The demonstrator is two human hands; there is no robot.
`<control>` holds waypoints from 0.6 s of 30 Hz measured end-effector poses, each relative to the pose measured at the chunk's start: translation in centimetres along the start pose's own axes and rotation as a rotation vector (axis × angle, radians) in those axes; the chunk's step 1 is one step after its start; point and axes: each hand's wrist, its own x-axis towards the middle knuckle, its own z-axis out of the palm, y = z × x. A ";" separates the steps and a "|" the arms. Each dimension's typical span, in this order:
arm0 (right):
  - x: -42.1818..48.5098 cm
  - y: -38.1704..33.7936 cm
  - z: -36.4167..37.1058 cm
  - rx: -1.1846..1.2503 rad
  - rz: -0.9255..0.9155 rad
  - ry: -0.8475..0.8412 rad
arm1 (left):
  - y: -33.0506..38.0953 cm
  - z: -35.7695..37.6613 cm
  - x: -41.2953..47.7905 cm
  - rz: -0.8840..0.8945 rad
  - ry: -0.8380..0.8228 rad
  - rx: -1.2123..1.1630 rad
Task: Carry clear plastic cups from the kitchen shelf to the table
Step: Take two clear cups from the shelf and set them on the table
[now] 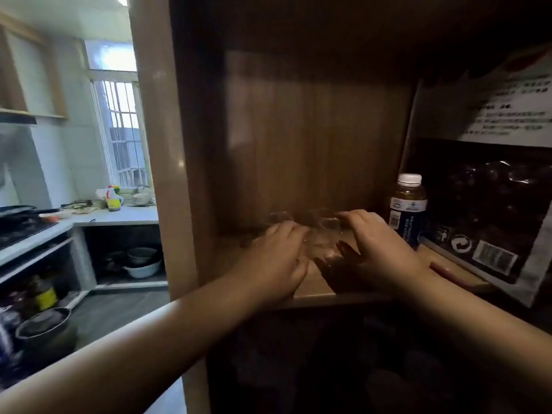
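Both hands reach into a wooden shelf compartment (316, 286), arms bare. Clear plastic cups (324, 234) stand on the shelf board between and just beyond the hands, at least two, maybe three (the frame is blurred and the cups nearly vanish against the brown back panel, so the count is unsure). Left hand (277, 258) lies palm down, fingers curled toward a cup at its tips; whether it grips that cup, cannot tell. Right hand (373, 249) arches over a cup, thumb on the near side and fingers over the far side, apparently closing round it. Just right of the right hand stands a bottle with a white cap (407, 207), dark label, brownish liquid. Beside the bottle leans a large dark printed bag (490, 204). To the left, a kitchen counter (119, 215) under a barred window (122, 130).
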 end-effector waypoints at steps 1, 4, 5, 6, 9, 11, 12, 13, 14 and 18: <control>0.2 0.3 0.1 -0.008 -0.026 0.013 | 0.1 0.1 0.3 -0.001 0.004 0.018; 0.7 1.0 0.5 -0.039 -0.084 0.032 | 0.0 0.4 0.8 -0.025 0.064 0.019; 0.9 1.2 0.7 -0.047 -0.101 0.031 | 0.0 0.5 1.0 -0.039 0.070 0.013; 0.9 1.3 0.9 -0.049 -0.115 0.028 | 0.0 0.6 1.0 -0.047 0.078 0.005; 0.9 1.9 1.2 -0.046 -0.155 0.066 | 0.0 0.9 1.1 -0.020 0.136 0.028; 0.8 2.1 1.3 -0.042 -0.173 0.083 | 0.1 1.1 1.1 -0.010 0.157 0.036; 0.7 2.1 1.2 -0.039 -0.179 0.080 | 0.2 1.1 1.1 -0.007 0.158 0.040; 0.6 2.1 1.2 -0.035 -0.185 0.080 | 0.3 1.1 1.0 -0.007 0.163 0.042; 0.4 2.1 1.1 -0.031 -0.197 0.082 | 0.4 1.1 1.0 -0.010 0.159 0.044; 0.0 2.2 1.0 0.003 -0.273 0.138 | 0.9 0.6 0.6 -0.030 0.149 0.023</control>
